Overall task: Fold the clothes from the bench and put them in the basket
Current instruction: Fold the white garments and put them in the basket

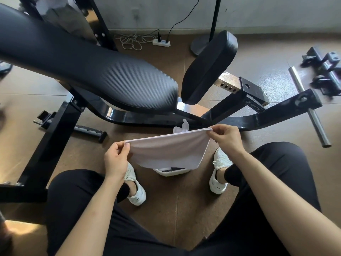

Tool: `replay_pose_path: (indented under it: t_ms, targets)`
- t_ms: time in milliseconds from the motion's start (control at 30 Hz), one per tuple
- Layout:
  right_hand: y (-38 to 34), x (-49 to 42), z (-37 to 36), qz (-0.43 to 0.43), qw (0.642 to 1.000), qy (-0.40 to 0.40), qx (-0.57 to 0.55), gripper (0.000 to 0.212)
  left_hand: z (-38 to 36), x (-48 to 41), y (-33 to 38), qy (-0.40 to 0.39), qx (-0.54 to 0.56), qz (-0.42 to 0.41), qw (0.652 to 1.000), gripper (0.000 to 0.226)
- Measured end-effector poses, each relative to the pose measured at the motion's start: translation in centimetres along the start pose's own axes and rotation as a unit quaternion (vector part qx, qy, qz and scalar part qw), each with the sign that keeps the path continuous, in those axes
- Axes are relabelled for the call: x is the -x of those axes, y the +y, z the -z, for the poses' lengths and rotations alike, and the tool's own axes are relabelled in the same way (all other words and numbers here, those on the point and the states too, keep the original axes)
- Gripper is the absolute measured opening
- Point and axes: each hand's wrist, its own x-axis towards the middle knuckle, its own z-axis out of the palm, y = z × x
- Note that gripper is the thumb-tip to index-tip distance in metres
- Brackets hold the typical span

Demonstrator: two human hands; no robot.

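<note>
Left hand (115, 159), right hand (225, 139) each pinch a cloth (166, 152) corner; edge runs 8-to-2 o'clock (likely basket (171, 173) at 6).

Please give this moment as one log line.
step: fold | left hand: pinches cloth corner | right hand: pinches other corner | cloth: spread in air | basket: mostly hidden behind it

My pale lilac cloth (166, 152), white shoes (218, 174), black trousers (276, 200); black ribbed surface (114, 78), brown floor (175, 209).

Gym: padded weight bench (88, 71), steel bar (310, 111) on floor.
</note>
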Motion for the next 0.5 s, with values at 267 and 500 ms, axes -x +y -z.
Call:
replay_pose_path:
  t_ms: [267, 500]
  targets:
    - [-0.8, 0.7, -1.0, -0.016, 1.0, -0.004, -0.006, 0.008, 0.0, -0.2, -0.5, 0.04, -0.022, 0.022, 0.999, 0.016]
    - [-2.1, 1.9, -2.6, -0.02, 0.999, 0.007, -0.049, 0.007, -0.7, 1.0, 0.3, 0.026, -0.019, -0.011, 0.999, 0.007]
